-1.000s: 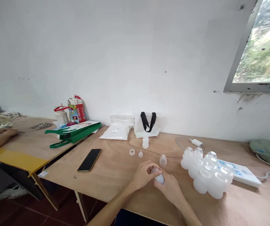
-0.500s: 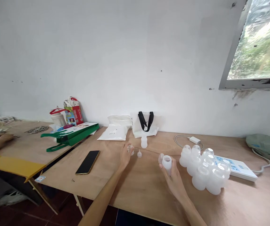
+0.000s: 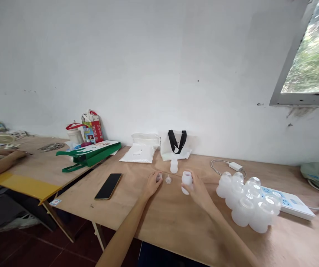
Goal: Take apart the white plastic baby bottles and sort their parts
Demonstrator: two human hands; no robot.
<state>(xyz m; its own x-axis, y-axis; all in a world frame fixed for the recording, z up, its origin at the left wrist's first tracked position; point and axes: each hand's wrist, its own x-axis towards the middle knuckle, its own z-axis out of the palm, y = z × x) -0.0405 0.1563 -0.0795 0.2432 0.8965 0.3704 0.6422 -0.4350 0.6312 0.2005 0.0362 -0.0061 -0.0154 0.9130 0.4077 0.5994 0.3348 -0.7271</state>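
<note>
The right hand [image 3: 198,189] holds a smooth, frosted, rounded bottle [image 3: 186,179] within curled fingers. The left hand's [image 3: 151,184] fingers touch a small translucent ring [image 3: 159,177], grip unclear.

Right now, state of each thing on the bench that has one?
Held bottle: open-mouthed, uncapped, roughly upright in the right hand
Small clear piece: at the left hand's fingers; grip unclear
Nozzle piece: standing, tip up
Rear bottle: standing
Clustered bottles: standing, clear domes on top
Phone: flat, screen dark
Power strip: flat, sockets up
White tote: upright, handles up
</note>
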